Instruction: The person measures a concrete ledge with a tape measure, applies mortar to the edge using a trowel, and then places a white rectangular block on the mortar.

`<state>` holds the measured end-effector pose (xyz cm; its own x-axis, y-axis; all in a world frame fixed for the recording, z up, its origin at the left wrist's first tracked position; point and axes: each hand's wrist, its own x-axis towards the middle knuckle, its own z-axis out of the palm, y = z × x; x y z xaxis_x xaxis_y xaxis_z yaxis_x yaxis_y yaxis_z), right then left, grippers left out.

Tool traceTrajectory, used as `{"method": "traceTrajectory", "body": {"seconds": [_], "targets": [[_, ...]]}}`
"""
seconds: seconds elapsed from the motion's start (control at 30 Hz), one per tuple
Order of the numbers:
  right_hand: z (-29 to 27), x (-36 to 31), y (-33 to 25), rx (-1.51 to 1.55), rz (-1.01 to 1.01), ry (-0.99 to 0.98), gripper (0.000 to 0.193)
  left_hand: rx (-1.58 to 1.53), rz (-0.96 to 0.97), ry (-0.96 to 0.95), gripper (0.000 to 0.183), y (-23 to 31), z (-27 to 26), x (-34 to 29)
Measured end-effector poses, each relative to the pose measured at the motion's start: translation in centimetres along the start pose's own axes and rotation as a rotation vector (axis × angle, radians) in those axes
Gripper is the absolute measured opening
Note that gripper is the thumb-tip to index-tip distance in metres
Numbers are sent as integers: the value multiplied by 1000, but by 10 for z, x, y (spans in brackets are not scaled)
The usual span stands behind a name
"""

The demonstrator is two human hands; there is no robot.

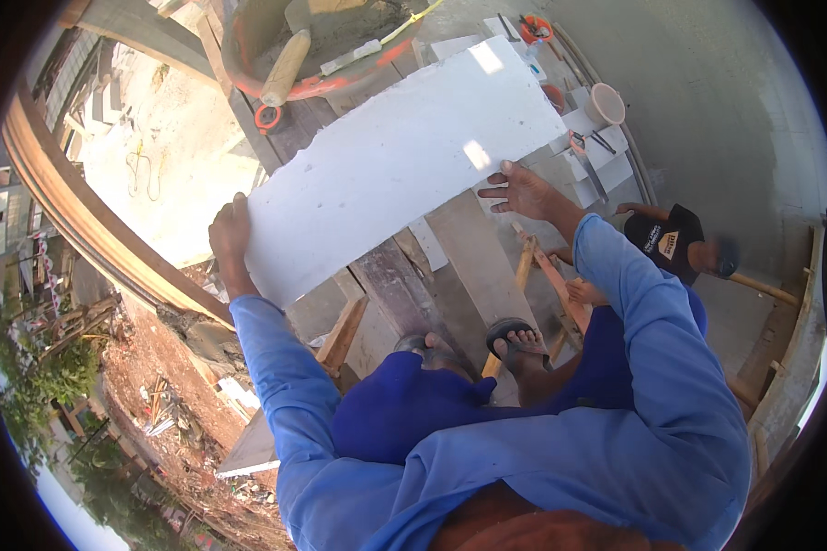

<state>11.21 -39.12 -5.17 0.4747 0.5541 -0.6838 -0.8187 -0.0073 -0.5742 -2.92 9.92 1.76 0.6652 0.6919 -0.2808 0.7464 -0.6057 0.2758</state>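
A long white board with a ragged far edge slants across in front of me, its right end farther away. My left hand is closed on the board's left end, its fingers partly hidden. Against the near edge, toward the right end, my right hand has its fingers spread apart and its thumb by the board's edge. Wooden planks lie beneath the board, with my sandalled feet on or beside them.
A mortar tub holds a wooden-handled tool beyond the board. Right of it are a pale bucket, a saw and an orange container. A person in a dark shirt is lower down at right. Left, the ground drops away.
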Motion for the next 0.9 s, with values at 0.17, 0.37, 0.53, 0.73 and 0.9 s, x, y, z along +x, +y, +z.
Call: {"method": "traceTrajectory", "body": {"seconds": [0.17,0.37,0.53,0.73,0.9], "targets": [[44,12,10,310,-333,148,82,61,1,28,60,-3,6,-11],[52,12,-8,327,-433,311,69,53,21,36,62,-29,29,-84],[39,11,-25,242,-401,305,69,-144,98,66,60,-51,58,-158],[25,23,-13,290,-452,264,71,-689,-174,-344,61,-67,54,-159],[43,21,-1,383,-530,173,81,-1511,-166,-541,67,-93,90,-151]]}}
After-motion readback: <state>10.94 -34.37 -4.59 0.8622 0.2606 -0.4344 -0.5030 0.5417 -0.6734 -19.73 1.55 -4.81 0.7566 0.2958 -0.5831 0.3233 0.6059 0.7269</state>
